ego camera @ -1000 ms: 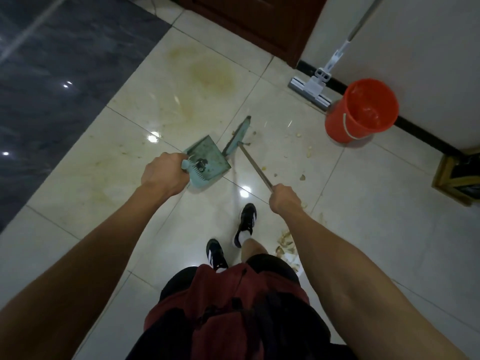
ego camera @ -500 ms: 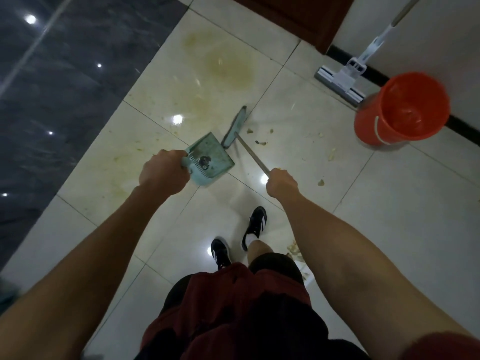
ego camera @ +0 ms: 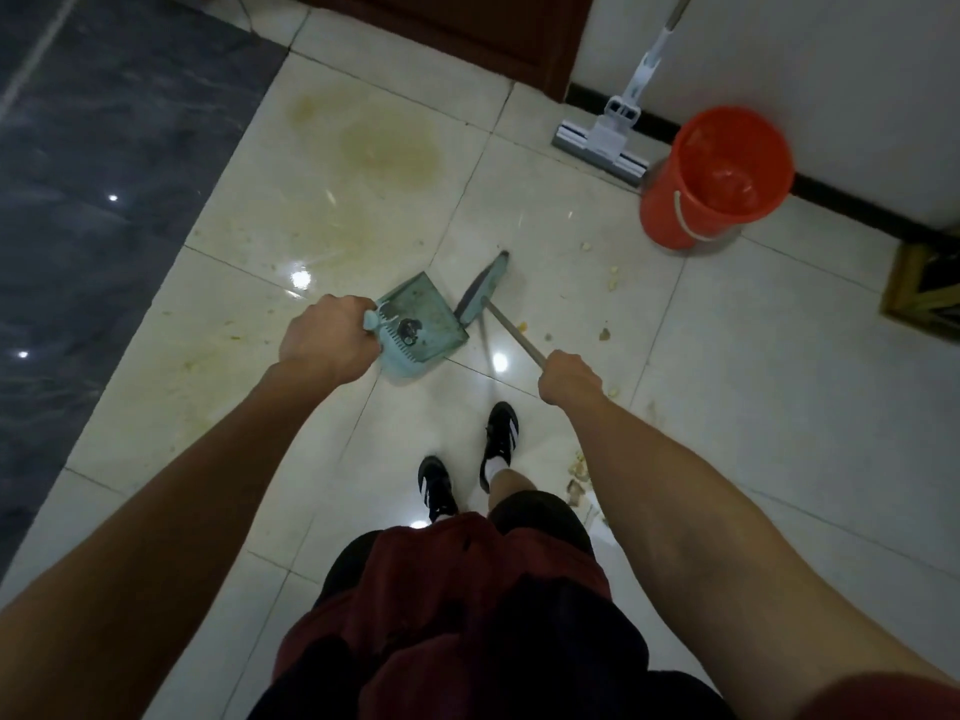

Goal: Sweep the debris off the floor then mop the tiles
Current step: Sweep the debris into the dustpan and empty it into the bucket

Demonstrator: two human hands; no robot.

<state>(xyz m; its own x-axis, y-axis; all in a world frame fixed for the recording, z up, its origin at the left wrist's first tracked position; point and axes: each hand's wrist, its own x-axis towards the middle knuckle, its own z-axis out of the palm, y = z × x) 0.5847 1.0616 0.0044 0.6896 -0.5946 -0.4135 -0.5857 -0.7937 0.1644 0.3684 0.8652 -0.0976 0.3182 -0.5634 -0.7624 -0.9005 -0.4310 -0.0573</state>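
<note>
Stood in black shoes (ego camera: 467,459) on cream tiles (ego camera: 779,407), red shirt (ego camera: 457,615) low in view. Pile of tan scraps (ego camera: 576,475) on the floor just right of the shoes, partly hidden by the right forearm.

Left hand (ego camera: 328,339) curled tight round the handle of the teal dustpan (ego camera: 421,324), fist closed on it. Dustpan tilted, mouth facing away from the shoes; a small dark clump inside near the comb edge. Contact of the pan lip with the tile not clear.

Right hand (ego camera: 570,377) clamped round the thin metal handle of the broom (ego camera: 480,293), fingers wrapped. Broom head down just right of the dustpan, nearly touching its right edge; slightly blurred.

Loose debris (ego camera: 605,334) scattered right of the dustpan: bits near the broom handle, more farther off toward the bucket.

Beyond the dustpan, a yellow-brown stain (ego camera: 389,148) spread over a tile; faint yellowish smears left of the pan too. Dark grey marble strip (ego camera: 104,148) well left of the dustpan.

Far right of the dustpan, orange bucket (ego camera: 711,179) upright by the white wall, white bail handle hanging down its side. Flat mop (ego camera: 602,142) just left of the bucket, head on the floor, pole leaning up the wall. Brown door (ego camera: 467,28) farthest back. Wooden-framed thing (ego camera: 924,288) at the right edge, cut off.
</note>
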